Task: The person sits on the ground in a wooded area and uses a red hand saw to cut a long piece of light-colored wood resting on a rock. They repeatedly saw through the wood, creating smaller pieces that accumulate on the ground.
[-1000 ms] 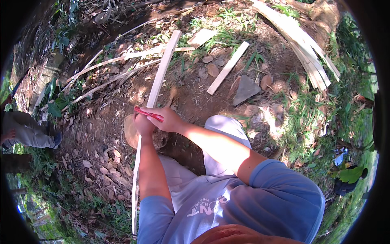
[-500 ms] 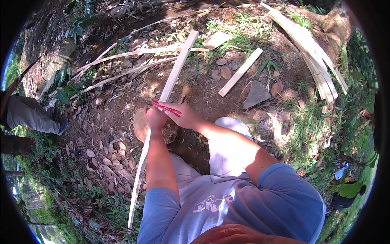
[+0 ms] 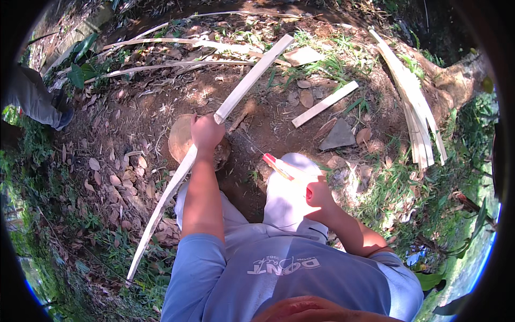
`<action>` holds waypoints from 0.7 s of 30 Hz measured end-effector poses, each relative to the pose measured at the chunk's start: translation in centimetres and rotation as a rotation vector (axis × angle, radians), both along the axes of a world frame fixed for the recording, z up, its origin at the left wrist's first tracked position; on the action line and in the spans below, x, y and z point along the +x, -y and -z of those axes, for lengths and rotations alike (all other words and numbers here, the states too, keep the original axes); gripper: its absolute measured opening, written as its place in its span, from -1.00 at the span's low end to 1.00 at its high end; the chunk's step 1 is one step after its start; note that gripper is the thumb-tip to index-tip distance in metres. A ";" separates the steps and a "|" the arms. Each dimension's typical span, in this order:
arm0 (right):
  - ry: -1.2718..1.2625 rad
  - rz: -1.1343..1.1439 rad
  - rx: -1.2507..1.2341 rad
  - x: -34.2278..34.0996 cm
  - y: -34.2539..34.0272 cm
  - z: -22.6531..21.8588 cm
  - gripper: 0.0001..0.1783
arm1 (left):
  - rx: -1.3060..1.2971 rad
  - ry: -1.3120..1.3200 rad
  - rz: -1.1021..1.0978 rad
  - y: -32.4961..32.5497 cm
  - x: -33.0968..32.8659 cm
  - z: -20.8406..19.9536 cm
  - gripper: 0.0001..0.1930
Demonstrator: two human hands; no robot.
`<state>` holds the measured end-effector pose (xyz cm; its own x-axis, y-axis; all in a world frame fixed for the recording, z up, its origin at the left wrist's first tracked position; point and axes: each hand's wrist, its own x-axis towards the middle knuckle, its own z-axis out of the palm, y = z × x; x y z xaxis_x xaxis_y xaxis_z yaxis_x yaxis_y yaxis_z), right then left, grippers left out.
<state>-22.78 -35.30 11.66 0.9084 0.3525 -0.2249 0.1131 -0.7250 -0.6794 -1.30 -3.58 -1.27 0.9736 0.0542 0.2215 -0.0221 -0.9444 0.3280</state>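
My left hand (image 3: 207, 132) is closed around a long pale wooden strip (image 3: 252, 79), pressing it down over a round cut log (image 3: 181, 138). The strip slants from the upper middle down to the lower left, past my left forearm. Over my right knee, my right hand (image 3: 320, 199) grips a red-handled saw (image 3: 278, 165). Its thin grey blade points up and left toward the strip and is hard to make out against the soil. The saw and the strip look apart.
A short wooden slat (image 3: 325, 104) and a grey flat stone (image 3: 338, 135) lie right of the log. Farther right, a bundle of strips (image 3: 410, 94) leans by a tree root (image 3: 461, 80). More thin strips lie at the back. Another person's leg (image 3: 35, 99) shows at far left.
My right hand has drawn back right and down from the left hand, bringing the saw over my knee. The strip has tilted, its far end shifting right and its near end left.
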 end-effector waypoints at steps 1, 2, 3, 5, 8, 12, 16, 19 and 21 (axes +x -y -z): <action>0.107 -0.082 -0.133 0.2 -0.5 -1.9 -0.49 | -0.011 -0.017 -0.001 -0.4 -0.2 0.0 -0.75; 0.122 -0.023 0.077 1.1 -2.7 -4.3 -0.45 | -0.015 -0.024 0.007 -0.5 -0.2 -0.4 -0.76; 0.129 0.037 0.286 2.2 -4.7 -5.4 -0.40 | -0.022 -0.036 0.015 -0.7 -0.2 -0.3 -0.76; 0.174 0.096 0.392 4.7 -7.0 -4.1 -0.49 | -0.032 -0.001 0.030 -0.7 -0.2 0.2 -0.77; 0.236 0.135 0.433 9.4 -10.6 0.0 -0.52 | -0.062 0.031 0.059 -0.6 0.1 0.5 -0.77; 0.322 0.059 0.519 16.6 -17.1 4.2 -0.55 | -0.115 0.117 0.096 -1.6 0.2 2.5 -0.75; 0.385 0.033 0.551 21.9 -19.5 6.5 -0.53 | -0.068 0.174 0.132 -0.9 0.6 2.1 -0.78; 0.426 0.003 0.662 21.5 -18.9 7.9 -0.52 | -0.067 0.124 0.098 -0.8 0.7 1.9 -0.77; 0.429 -0.015 0.703 19.4 -17.7 8.0 -0.51 | -0.147 0.102 0.068 -1.1 0.9 2.3 -0.77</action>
